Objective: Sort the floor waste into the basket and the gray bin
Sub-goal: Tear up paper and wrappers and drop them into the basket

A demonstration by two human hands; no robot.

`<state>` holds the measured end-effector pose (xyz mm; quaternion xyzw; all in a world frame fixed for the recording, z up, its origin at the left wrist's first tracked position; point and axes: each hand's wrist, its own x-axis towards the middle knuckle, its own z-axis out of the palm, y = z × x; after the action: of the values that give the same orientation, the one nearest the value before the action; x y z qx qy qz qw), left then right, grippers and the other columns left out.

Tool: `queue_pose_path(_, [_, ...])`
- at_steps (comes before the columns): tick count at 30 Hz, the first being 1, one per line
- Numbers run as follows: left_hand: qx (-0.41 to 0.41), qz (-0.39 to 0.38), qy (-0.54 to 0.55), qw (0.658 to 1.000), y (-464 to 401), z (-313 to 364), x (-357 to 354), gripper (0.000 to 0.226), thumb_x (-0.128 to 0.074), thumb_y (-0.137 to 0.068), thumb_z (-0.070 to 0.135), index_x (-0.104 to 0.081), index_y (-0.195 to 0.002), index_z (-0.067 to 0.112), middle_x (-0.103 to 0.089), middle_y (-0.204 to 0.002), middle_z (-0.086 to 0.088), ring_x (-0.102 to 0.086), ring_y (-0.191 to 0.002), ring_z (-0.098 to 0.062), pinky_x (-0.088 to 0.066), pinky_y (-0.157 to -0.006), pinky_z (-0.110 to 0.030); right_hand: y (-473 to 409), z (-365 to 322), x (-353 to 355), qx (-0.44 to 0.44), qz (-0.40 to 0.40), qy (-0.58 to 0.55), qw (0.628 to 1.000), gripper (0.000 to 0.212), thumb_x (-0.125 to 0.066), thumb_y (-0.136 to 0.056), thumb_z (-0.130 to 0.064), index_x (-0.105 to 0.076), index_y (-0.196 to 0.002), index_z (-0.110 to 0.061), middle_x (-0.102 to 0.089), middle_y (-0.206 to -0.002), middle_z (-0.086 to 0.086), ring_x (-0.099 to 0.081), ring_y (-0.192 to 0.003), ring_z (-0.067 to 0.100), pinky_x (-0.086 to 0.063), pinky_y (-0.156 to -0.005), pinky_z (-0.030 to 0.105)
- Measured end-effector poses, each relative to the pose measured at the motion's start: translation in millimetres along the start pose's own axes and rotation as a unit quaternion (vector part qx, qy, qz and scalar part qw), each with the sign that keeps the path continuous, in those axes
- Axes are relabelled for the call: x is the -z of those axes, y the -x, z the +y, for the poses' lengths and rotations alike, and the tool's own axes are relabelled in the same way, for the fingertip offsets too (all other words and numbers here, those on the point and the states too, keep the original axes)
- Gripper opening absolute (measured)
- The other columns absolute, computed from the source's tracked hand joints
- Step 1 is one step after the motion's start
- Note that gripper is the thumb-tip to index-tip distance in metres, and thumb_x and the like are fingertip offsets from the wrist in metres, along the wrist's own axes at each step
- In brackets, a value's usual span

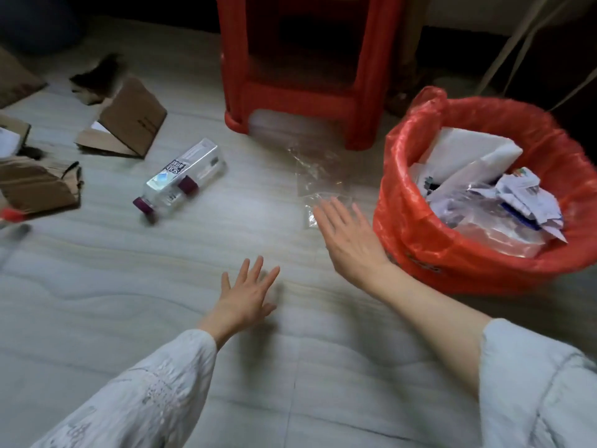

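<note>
Both hands reach out over the pale tiled floor (pixel 97 302) with fingers straight and spread, holding nothing. The left hand (pixel 247 294) hovers palm down near the centre of the view, its light sleeve (pixel 145 392) running back toward 7 o'clock. The right hand (pixel 347 234) sits higher, toward 1 o'clock from the left one, its fingertips over the near edge of a clear plastic bag (pixel 318 176) that lies flat on the floor; whether they touch it I cannot tell.

Just beside the right hand, at 3 o'clock, stands the basket (pixel 420 234), lined with a red plastic bag and already holding white paper, crumpled wrappers and clear plastic. The gray bin is out of view.

At 12 o'clock a red plastic stool (pixel 290 92) stands on the floor, the clear bag lying just in front of its right leg. Toward 10 o'clock two clear plastic bottles with purple caps (pixel 181 179) lie on their sides, touching each other. Farther out at 10 o'clock a folded piece of brown cardboard (pixel 129 121) stands tented, with a small dark blurred scrap (pixel 97 79) behind it. More torn cardboard (pixel 35 185) lies at 9 o'clock along the left edge, well apart from both hands.
</note>
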<state>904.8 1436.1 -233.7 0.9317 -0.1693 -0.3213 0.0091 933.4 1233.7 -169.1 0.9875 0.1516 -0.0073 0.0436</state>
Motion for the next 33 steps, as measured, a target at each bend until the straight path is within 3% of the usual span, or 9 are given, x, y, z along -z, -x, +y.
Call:
queue_pose_path(2, [0.023,-0.027,0.024,0.999,-5,-19,-16,0.077,-0.047,-0.091,0.045,0.006,-0.146,0.036,0.021,-0.155,0.0,0.016,-0.143,-0.026,-0.009,-0.107,-0.064,-27,0,-15,-0.013,-0.04,0.011,0.999,0.071,-0.044,-0.085,0.001,-0.011,-0.148,-0.005,-0.012,-0.156,0.015,-0.009,-0.145,0.031,-0.015,-0.113,0.052])
queue_pose_path(5, [0.032,-0.017,0.036,0.999,-7,-35,-36,0.084,-0.053,-0.087,0.046,0.009,-0.144,0.04,0.026,-0.153,0.006,0.02,-0.142,-0.022,-0.009,-0.104,-0.069,-60,2,-33,-0.088,-0.069,0.039,0.993,0.068,-0.035,-0.092,-0.001,0.002,-0.148,-0.008,0.0,-0.157,0.012,0.002,-0.145,0.03,-0.009,-0.112,0.057])
queue_pose_path(11, [0.032,-0.005,0.05,0.998,-10,-34,-37,0.087,-0.057,-0.085,0.046,0.006,-0.144,0.042,0.025,-0.153,0.008,0.019,-0.142,-0.02,-0.009,-0.104,-0.068,-79,9,-53,-0.088,-0.112,0.078,0.987,0.038,-0.039,-0.091,-0.004,-0.05,-0.127,-0.008,-0.048,-0.135,0.014,-0.03,-0.134,0.03,-0.022,-0.109,0.05])
queue_pose_path(16, [0.042,0.007,0.137,0.99,-8,-35,-29,0.072,-0.053,-0.09,0.032,-0.009,-0.146,0.036,0.009,-0.157,0.006,0.006,-0.144,-0.019,-0.009,-0.107,-0.065,-28,-26,-52,-0.06,-0.133,-0.076,0.986,0.027,-0.043,-0.091,-0.009,-0.057,-0.113,-0.011,-0.058,-0.119,0.009,-0.05,-0.115,0.028,-0.042,-0.082,0.035])
queue_pose_path(20, [0.121,0.27,0.442,0.847,1,-19,-14,0.043,-0.04,-0.093,0.008,-0.04,-0.137,0.01,-0.044,-0.14,-0.013,-0.039,-0.13,-0.028,-0.028,-0.109,-0.035,42,-53,-62,0.004,-0.097,-0.118,0.988,0.021,-0.083,-0.053,-0.023,-0.066,-0.066,-0.021,-0.066,-0.071,-0.002,-0.065,-0.068,0.021,-0.048,-0.05,0.027])
queue_pose_path(23, [0.019,0.382,0.218,0.898,7,0,-9,0.043,-0.036,-0.089,0.018,-0.048,-0.129,0.009,-0.043,-0.139,-0.018,-0.036,-0.132,-0.039,-0.03,-0.106,-0.048,91,-69,-76,0.06,-0.108,-0.166,0.978,0.015,-0.076,-0.053,-0.025,-0.063,-0.06,-0.022,-0.063,-0.065,-0.003,-0.065,-0.061,0.02,-0.049,-0.05,0.023])
queue_pose_path(27, [-0.113,0.132,-0.027,0.985,5,29,-14,0.053,-0.039,-0.095,0.036,-0.027,-0.144,0.018,-0.001,-0.157,-0.006,0.006,-0.144,-0.031,-0.001,-0.113,-0.059,132,-74,-77,0.137,-0.155,-0.165,0.964,0.025,-0.08,-0.05,-0.038,-0.068,-0.064,-0.021,-0.068,-0.076,-0.002,-0.068,-0.073,0.016,-0.052,-0.062,0.018])
queue_pose_path(30, [-0.088,0.117,-0.008,0.989,1,35,-13,0.074,-0.045,-0.092,0.043,0.002,-0.147,0.03,0.012,-0.157,0.0,0.013,-0.144,-0.023,0.007,-0.112,-0.052,145,-68,-78,0.13,-0.207,-0.167,0.955,0.04,-0.05,-0.073,-0.052,-0.071,-0.067,-0.019,-0.07,-0.103,0.004,-0.068,-0.096,0.019,-0.054,-0.074,0.021])
queue_pose_path(33, [-0.135,0.129,0.144,0.972,-6,33,-6,0.092,-0.063,-0.081,0.041,0.0,-0.147,0.032,0.004,-0.157,0.005,0.007,-0.144,-0.018,-0.001,-0.116,-0.048,141,-59,-72,0.101,-0.267,-0.241,0.928,0.05,-0.029,-0.09,-0.043,-0.065,-0.102,-0.011,-0.047,-0.139,0.006,-0.048,-0.125,0.023,-0.043,-0.096,0.029])
